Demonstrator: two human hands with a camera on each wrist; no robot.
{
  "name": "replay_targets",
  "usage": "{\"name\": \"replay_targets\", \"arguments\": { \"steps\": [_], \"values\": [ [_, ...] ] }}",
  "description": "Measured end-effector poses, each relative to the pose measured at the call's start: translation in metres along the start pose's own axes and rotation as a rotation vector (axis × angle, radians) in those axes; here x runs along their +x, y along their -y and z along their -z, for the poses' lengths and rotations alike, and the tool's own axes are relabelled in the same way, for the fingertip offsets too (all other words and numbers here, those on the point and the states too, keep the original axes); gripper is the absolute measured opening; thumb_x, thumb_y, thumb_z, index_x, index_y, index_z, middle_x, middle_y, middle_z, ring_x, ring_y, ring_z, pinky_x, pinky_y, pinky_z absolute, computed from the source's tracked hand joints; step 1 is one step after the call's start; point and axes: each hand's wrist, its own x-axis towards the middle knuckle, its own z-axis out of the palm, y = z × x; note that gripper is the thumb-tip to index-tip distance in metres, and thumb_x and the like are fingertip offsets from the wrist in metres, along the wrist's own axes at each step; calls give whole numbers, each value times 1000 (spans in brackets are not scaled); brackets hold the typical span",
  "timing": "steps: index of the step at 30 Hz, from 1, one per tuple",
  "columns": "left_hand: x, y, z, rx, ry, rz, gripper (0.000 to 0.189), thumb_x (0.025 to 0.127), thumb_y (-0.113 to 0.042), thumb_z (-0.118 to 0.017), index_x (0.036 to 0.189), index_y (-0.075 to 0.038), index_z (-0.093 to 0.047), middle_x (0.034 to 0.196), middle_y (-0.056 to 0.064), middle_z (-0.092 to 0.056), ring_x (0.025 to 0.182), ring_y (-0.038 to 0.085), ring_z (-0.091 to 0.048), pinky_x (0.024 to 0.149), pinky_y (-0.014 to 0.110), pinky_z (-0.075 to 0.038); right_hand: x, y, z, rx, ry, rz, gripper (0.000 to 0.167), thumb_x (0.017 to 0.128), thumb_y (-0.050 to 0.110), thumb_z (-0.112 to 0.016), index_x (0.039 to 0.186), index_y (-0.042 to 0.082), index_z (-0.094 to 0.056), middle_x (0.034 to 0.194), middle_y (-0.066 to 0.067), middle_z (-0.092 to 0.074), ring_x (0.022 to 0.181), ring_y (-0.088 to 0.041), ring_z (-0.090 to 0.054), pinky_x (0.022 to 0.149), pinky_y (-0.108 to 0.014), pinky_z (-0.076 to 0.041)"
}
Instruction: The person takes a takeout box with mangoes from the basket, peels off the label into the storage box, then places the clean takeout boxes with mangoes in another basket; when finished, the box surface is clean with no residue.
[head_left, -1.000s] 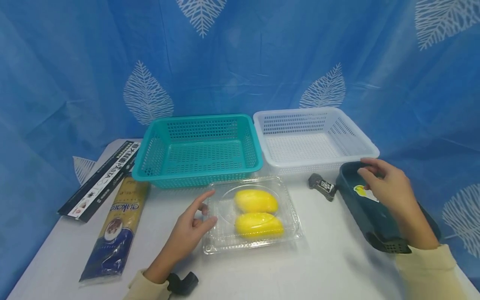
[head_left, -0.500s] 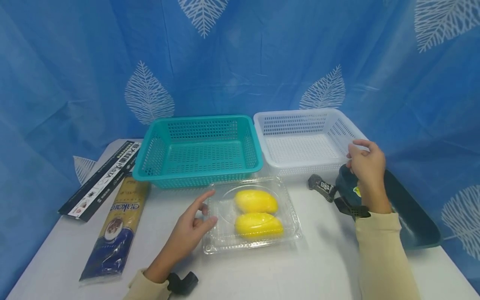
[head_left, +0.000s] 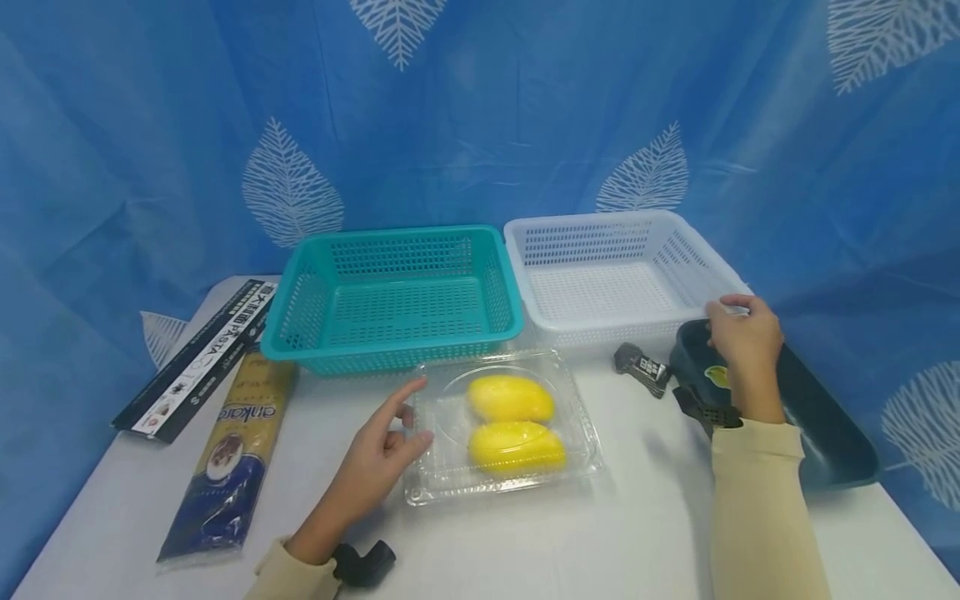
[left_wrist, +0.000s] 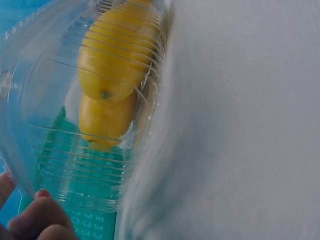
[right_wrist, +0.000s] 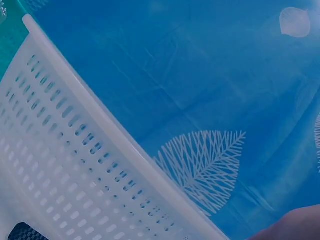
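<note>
The left grip [head_left: 378, 443] is wide, just beside the left edge of the clear box [head_left: 444, 417] with 2 yellow fruits [head_left: 512, 398] inside. The right grip [head_left: 750, 340], whose hold I cannot tell, is over the dark tray [head_left: 828, 425], near the white basket [head_left: 603, 292].

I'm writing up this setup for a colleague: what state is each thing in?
Clear box: lid looks shut
Yellow fruits: side by side in the box
Teal basket: upright, open-topped
White basket: upright, open-topped
Dark tray: upright, open-topped
Small packet: lying down
Blue-gold packet: lying flat
Black carton: lying down
Left hand: relaxed, at the box's edge
Right hand: fingers bent, grip unclear
</note>
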Motion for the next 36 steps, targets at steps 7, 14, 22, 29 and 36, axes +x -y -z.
{"name": "replay_targets", "arguments": {
  "steps": [7,14,22,29,36],
  "values": [
    [0,0,-1,-7,7,-28,70,96,-23,-73,157,-27,-39,112,15,-47,55,5,-38,49,22,-38,1,-3,0,-1,26,2,66,101,50,-54,156,15,-39,112,-1,-57,85,-15,-59,77,-37,-52],
    [-1,-5,-1,-60,1,45,70,94,-10,-73,154,-33,-43,119,18,-47,58,9,-47,52,23,-45,2,-3,2,-8,33,3,65,101,48,-54,155,15,-40,115,-3,-58,87,-17,-59,76,-35,-53],
    [-4,-15,4,-81,-4,1,71,91,-8,-74,152,-33,-46,117,16,-47,53,5,-37,46,21,-37,1,-1,1,-17,33,17,65,102,47,-54,157,15,-39,115,-4,-60,84,-16,-59,76,-38,-51],
    [-4,-36,10,-134,61,-45,68,95,-10,-72,154,-30,-44,121,19,-44,61,9,-53,52,25,-50,1,2,4,-24,27,48,66,100,49,-56,155,14,-42,112,-1,-60,78,-12,-59,73,-37,-52],
    [8,-66,33,-91,64,-27,66,99,-12,-66,156,-30,-39,121,21,-43,72,21,-60,68,31,-55,1,-1,7,-23,46,32,66,100,47,-57,155,14,-41,111,-3,-62,75,-11,-59,71,-32,-51]
  ]
}}
